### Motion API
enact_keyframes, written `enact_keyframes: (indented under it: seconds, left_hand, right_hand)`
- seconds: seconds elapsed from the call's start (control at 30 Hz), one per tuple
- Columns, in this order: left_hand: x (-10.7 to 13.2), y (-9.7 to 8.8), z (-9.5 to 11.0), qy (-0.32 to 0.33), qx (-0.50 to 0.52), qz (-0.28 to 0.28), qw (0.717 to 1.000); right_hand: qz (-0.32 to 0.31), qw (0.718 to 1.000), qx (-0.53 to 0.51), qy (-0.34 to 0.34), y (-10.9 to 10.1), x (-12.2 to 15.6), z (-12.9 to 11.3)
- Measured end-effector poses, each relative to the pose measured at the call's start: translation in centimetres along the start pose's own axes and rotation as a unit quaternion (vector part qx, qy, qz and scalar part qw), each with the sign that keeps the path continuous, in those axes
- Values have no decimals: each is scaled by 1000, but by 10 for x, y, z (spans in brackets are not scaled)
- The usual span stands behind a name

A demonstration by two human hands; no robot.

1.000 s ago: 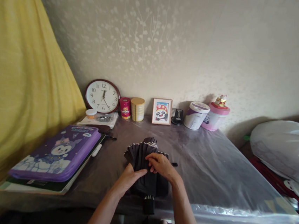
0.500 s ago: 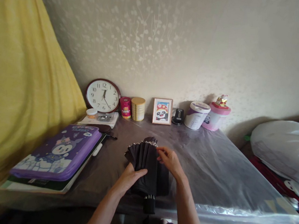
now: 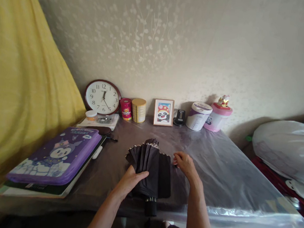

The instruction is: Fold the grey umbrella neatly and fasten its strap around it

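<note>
A black folding umbrella (image 3: 148, 171) with a pale patterned edge on its pleats lies furled but loose, its black handle (image 3: 151, 208) toward me at the table's front edge. My left hand (image 3: 131, 180) is wrapped round its left side, thumb lying over the folds, other fingers hidden. One flat panel (image 3: 164, 176) of the fabric is spread out on the right. Just beyond that panel is my right hand (image 3: 186, 164), its fingers curled together in a pinch. A small dark bit shows under those fingertips; what it is, I cannot tell.
On the left a purple cartoon case (image 3: 56, 158) lies on books. Along the wall stand a clock (image 3: 102, 97), a red can (image 3: 126, 109), a yellow can (image 3: 138, 110), a picture frame (image 3: 163, 112) and two tubs (image 3: 199, 116). Plastic sheeting (image 3: 216, 170) covers the table.
My right hand has moved right, from the umbrella's top edge to beside it. The fabric panel on the right now lies more fully in view. My left hand keeps its grip.
</note>
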State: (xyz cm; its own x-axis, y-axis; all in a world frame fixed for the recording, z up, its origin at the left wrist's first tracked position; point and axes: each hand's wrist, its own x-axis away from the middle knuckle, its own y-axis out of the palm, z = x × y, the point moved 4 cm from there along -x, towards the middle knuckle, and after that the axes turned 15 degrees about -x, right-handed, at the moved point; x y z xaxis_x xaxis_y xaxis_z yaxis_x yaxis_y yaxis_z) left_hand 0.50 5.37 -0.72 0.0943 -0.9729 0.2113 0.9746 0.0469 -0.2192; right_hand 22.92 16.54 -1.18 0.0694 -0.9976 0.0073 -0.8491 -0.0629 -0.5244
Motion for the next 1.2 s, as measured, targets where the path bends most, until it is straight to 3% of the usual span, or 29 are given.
enact_keyframes:
  seconds: [0.23, 0.57, 0.97, 1.2]
  left_hand:
    - [0, 1, 0, 5, -2, -3, 1000]
    - [0, -1, 0, 8, -7, 1, 1000]
    - [-3, -1, -4, 17, -19, 1, 1000]
    - [-2, 0, -2, 27, -23, -8, 999]
  right_hand:
    - [-40, 998, 57, 11, 5, 7, -9]
    - [-69, 995, 3, 69, 20, 11, -10]
    - [-20, 984, 166, 67, 26, 14, -18]
    - [-12, 981, 180, 68, 27, 15, -20]
